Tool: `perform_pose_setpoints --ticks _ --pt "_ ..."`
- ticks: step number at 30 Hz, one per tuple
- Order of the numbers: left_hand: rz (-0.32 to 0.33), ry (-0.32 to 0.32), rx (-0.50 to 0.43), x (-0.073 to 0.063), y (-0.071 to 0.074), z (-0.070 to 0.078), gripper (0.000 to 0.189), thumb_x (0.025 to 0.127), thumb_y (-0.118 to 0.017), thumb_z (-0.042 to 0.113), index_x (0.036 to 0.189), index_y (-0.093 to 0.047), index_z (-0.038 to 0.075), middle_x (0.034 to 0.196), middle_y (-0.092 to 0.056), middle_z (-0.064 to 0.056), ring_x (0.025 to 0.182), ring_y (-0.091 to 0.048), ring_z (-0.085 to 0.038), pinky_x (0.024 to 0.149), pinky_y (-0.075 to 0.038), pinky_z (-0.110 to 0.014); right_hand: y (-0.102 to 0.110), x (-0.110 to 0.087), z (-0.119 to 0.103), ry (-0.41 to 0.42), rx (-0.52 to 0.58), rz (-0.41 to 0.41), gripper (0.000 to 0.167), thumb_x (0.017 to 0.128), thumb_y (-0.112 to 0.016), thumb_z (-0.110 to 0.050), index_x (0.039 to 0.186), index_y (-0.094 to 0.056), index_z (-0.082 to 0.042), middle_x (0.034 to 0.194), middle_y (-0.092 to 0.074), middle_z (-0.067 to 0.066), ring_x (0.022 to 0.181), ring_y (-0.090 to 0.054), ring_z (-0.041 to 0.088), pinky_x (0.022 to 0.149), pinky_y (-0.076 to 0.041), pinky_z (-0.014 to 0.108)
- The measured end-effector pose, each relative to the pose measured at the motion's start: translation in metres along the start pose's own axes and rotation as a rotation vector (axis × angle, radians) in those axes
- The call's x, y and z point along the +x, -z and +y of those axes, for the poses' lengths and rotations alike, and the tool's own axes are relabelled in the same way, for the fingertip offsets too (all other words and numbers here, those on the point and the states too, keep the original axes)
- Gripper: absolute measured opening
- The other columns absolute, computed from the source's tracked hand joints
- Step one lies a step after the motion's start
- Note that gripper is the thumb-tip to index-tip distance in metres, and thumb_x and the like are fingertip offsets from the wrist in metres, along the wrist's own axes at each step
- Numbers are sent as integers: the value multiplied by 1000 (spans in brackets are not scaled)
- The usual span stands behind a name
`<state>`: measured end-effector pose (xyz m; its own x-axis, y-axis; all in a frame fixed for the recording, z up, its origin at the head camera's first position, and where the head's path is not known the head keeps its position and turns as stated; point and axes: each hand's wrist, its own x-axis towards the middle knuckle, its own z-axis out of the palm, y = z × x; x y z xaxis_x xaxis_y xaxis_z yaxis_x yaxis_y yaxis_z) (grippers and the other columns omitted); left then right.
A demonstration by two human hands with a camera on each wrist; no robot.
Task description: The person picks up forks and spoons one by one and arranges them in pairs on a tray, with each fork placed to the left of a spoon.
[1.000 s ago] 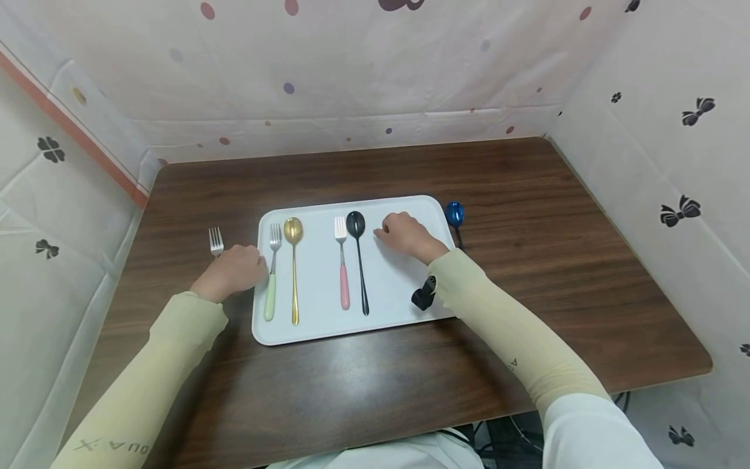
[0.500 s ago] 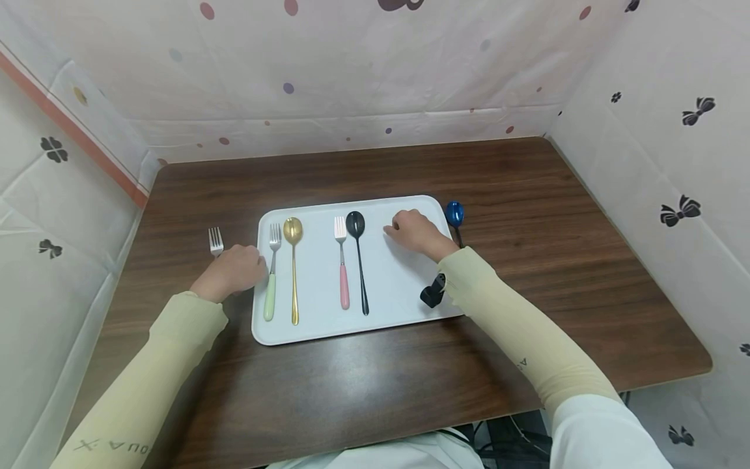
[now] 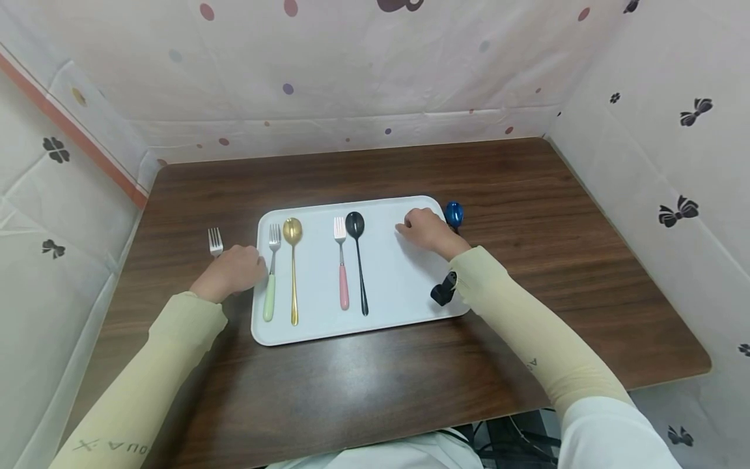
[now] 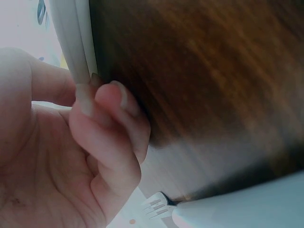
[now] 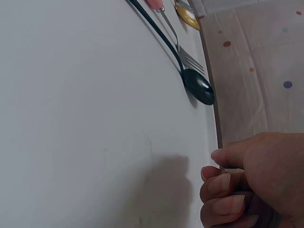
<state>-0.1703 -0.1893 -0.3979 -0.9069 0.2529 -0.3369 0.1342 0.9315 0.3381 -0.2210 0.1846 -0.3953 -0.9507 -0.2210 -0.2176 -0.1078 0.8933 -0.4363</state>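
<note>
My left hand [image 3: 234, 270] grips the left rim of a white tray [image 3: 316, 273]. In the left wrist view its thumb and curled fingers pinch that rim [image 4: 76, 47]. Over the tray's right part hovers my right hand [image 3: 430, 231], fingers loosely bent and holding nothing. On the tray lie, from left to right, a green-handled fork [image 3: 270, 296], a gold spoon [image 3: 293, 231], a pink-handled fork [image 3: 344, 286] and a black spoon [image 3: 355, 225]. The right wrist view shows the black spoon's bowl [image 5: 198, 86] beyond my right hand [image 5: 242, 190].
Just outside the tray's right edge lies a blue spoon [image 3: 454, 213], its handle hidden by my right hand. Another fork [image 3: 215, 241] lies left of the tray, partly behind my left hand. Patterned white sheets [image 3: 351, 78] surround the brown table [image 3: 351, 384].
My right hand has moved to the right across the tray, away from the black spoon and toward the blue one. My left hand has stayed at the tray's left rim.
</note>
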Motion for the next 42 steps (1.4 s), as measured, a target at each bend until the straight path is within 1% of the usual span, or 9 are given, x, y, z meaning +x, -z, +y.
perform_pose_setpoints --ticks 5,11,20,25,29,32,39,42 --pt "-1 2 3 0 0 0 33 100 -35 18 82 -56 1 65 -51 -11 51 -49 -22 48 -40 -34 3 -2 8 -9 8 12 32 106 -53 -25 108 -68 3 84 -60 12 80 -54 24 73 -44 33" --pt "0 0 1 -1 0 0 33 100 -35 19 81 -56 1 65 -51 -11 51 -49 -22 48 -40 -34 5 -4 21 -20 4 20 32 106 -53 -26 104 -68 2 78 -57 11 73 -54 24 69 -43 34" --pt "5 -3 3 -1 -1 0 33 100 -35 19 82 -56 1 65 -51 -11 51 -49 -22 48 -40 -34 10 -9 35 -38 7 23 33 106 -53 -26 105 -68 4 72 -55 10 70 -53 24 67 -43 33" --pt "3 -2 3 -1 -1 1 33 100 -35 19 83 -56 1 66 -50 -11 52 -49 -22 48 -40 -34 14 -12 41 -58 -3 25 34 106 -51 -25 106 -67 5 75 -55 11 71 -53 24 66 -43 33" --pt "5 -3 4 -2 -1 1 32 100 -36 19 83 -57 1 66 -50 -11 52 -48 -22 49 -40 -34 17 -12 51 -69 -6 39 34 106 -51 -25 105 -67 4 80 -57 12 73 -54 25 66 -44 34" --pt "10 -4 4 -2 -1 1 32 100 -37 19 82 -57 1 66 -50 -11 52 -48 -22 49 -40 -34 20 -15 58 -79 3 43 34 106 -51 -26 105 -67 4 80 -56 13 71 -53 25 64 -43 34" --pt "17 -3 7 -1 -1 1 31 99 -37 18 84 -57 0 66 -51 -11 52 -50 -23 49 -41 -35 28 -18 71 -112 -13 58 35 106 -52 -27 94 -68 2 67 -47 10 59 -48 22 57 -40 31" --pt "16 -8 7 -1 -1 0 31 99 -37 18 83 -57 0 66 -51 -11 52 -49 -23 49 -41 -34 29 -20 75 -111 -21 50 35 106 -51 -26 93 -68 2 65 -47 9 58 -48 21 56 -40 30"
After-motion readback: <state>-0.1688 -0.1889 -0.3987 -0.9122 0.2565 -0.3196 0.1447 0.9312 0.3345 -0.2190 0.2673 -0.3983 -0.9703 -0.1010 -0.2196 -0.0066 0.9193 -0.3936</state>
